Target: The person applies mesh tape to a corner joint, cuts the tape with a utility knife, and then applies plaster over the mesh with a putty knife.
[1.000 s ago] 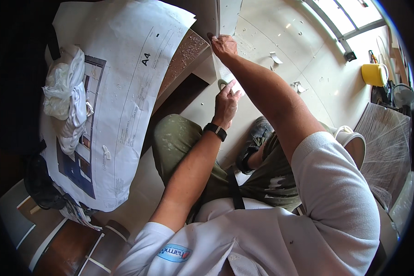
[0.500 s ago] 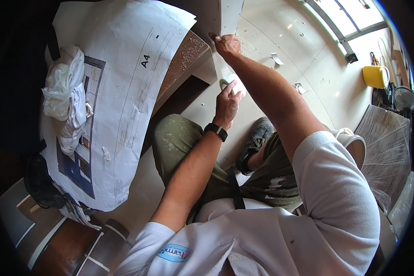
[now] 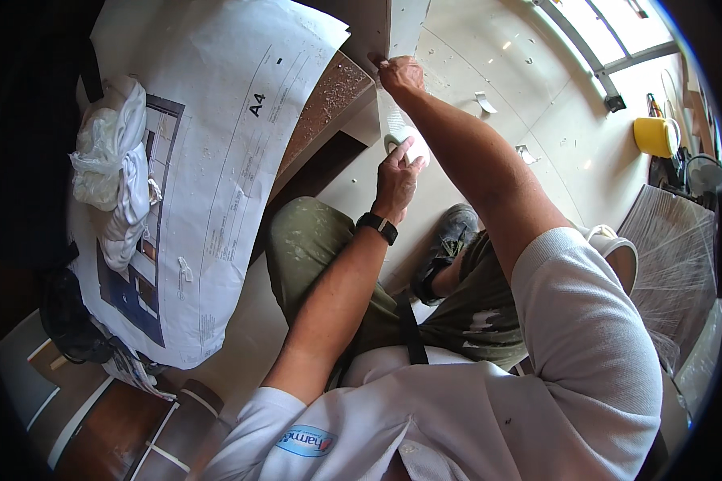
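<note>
My left hand [image 3: 399, 180] holds a white roll of tape [image 3: 417, 148] below my right forearm's wrist end, with a mesh strip [image 3: 395, 120] running up from it. My right hand [image 3: 403, 78] is higher, fingers curled at the lower corner of an upright pale panel [image 3: 399, 28]; what they grip there is hidden. Left of both hands is a brown ledge [image 3: 333, 92] strewn with crumbs. A large printed drawing sheet [image 3: 217, 184] lies at the left, with a bundle of white cloth and plastic [image 3: 112, 160] on it.
A pale tiled floor [image 3: 521, 96] bears scraps. At the right are a yellow container [image 3: 654, 136], a plastic-wrapped stack [image 3: 666, 256] and a white bucket [image 3: 618, 256]. A metal-framed window [image 3: 602, 28] is top right. My knee [image 3: 297, 240] and shoe [image 3: 449, 244] are below the hands.
My right hand has moved slightly up and to the right along with the panel edge in view. My left hand and the roll have risen very slightly.
</note>
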Available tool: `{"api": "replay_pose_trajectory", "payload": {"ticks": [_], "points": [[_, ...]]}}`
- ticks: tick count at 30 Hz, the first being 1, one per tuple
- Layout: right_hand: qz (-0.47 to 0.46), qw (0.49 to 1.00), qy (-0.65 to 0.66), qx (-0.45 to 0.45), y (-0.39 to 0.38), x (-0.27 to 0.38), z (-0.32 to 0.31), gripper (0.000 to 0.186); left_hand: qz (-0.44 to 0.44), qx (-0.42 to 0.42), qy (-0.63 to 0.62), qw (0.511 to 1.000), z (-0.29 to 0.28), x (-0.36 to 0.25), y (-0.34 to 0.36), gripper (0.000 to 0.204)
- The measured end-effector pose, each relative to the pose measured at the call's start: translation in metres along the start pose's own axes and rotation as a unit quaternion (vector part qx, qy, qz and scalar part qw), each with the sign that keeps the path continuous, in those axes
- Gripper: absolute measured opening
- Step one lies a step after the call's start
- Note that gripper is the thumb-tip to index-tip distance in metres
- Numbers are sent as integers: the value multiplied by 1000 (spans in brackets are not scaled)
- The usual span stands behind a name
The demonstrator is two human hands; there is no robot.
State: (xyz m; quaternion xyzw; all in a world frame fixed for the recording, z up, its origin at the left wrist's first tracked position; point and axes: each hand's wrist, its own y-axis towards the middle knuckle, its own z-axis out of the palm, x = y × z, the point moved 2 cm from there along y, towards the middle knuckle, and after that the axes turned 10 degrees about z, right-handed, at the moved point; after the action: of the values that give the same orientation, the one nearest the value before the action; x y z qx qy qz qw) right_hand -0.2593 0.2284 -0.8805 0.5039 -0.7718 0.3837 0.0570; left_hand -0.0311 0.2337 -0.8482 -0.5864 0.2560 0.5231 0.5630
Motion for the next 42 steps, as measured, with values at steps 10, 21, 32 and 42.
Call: {"api": "replay_pose_trajectory", "payload": {"ticks": [10,21,32,42], "points": [[-2,999,-13,31,9,0,5,64,-2,-5,-6,1000,-1,0,2,67],[-18,1000,15,9,-6,-2,-13,54,16,-1,-25,1000,-1,-8,4,64],[-109,984,69,-123,-42,33,-52,107,48,8,0,999,-2,-6,26,60],[-426,830,145,-329,-84,97,-140,142,22,17,-8,1000,8,-9,21,58]]}}
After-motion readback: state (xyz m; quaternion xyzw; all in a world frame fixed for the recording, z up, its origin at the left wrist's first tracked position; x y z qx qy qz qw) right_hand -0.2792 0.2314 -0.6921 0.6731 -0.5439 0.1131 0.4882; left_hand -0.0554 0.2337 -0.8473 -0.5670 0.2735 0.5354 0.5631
